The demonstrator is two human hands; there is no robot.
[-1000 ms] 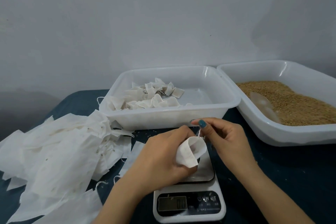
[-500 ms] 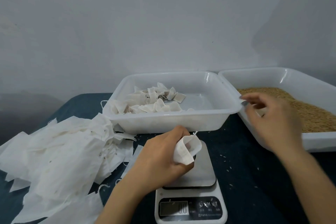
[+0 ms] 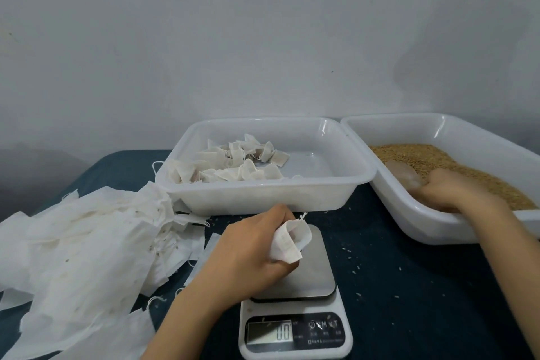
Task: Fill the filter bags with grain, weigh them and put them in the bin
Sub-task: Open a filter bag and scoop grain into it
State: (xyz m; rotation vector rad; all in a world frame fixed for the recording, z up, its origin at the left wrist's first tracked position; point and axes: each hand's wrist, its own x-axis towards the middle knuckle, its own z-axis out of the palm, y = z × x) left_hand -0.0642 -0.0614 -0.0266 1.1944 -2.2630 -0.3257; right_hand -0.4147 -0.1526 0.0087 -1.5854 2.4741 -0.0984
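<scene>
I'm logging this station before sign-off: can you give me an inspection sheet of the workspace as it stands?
Surface: dark blue cloth, loose grains scattered on it.
Job's things: scale reads zero; middle bin holds filled bags; right bin holds grain.
Clutter: pile of empty filter bags at left.
Grippers: left hand holds an open filter bag over the scale; right hand grips a clear scoop in the grain.
Cables: nothing seen.
Surroundings: plain grey wall.

The scale [image 3: 295, 316] stands at the bottom centre, with the pile of empty filter bags [image 3: 81, 251] at lower left. Behind it sits the bin [image 3: 263, 193] with filled bags [image 3: 233, 164] inside, and the tray [image 3: 438, 225] holding grain [image 3: 423, 155] is at right.
</scene>
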